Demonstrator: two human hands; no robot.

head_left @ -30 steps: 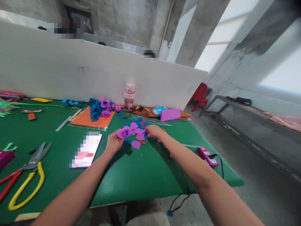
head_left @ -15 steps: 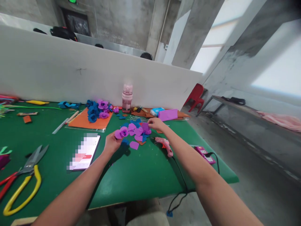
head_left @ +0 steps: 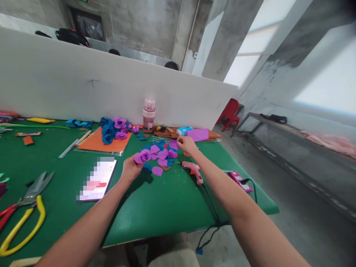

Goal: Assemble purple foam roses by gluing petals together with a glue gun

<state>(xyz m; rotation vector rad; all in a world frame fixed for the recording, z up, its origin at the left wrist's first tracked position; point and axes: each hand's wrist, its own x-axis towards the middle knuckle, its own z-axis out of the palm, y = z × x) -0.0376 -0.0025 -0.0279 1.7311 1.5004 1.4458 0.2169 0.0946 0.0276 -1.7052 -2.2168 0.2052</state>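
My left hand (head_left: pixel 131 168) is closed on a purple paper rose (head_left: pixel 144 155), held above the green table. Between the fingertips of my right hand (head_left: pixel 187 144) is a single purple petal (head_left: pixel 174 145), pinched at its edge. Loose petals (head_left: pixel 162 155), purple and blue with some orange scraps, lie heaped between my hands. A pink glue gun (head_left: pixel 193 171) rests on the table below my right wrist, its nozzle toward the pile. Finished blue and purple roses (head_left: pixel 109 130) sit in a cluster on an orange sheet (head_left: pixel 100 142) at the back left.
Large shears (head_left: pixel 33 196) with red and yellow handles lie at the left, and a phone (head_left: pixel 99 180) nearer the middle. A pink bottle (head_left: pixel 149 115) stands by the white partition (head_left: pixel 116 79). At the right are a power strip (head_left: pixel 239 181) and the glue gun's cable (head_left: pixel 213 204).
My right hand has lifted a purple petal up from the pile. My left hand still holds the rose, and the whole view has shifted slightly.
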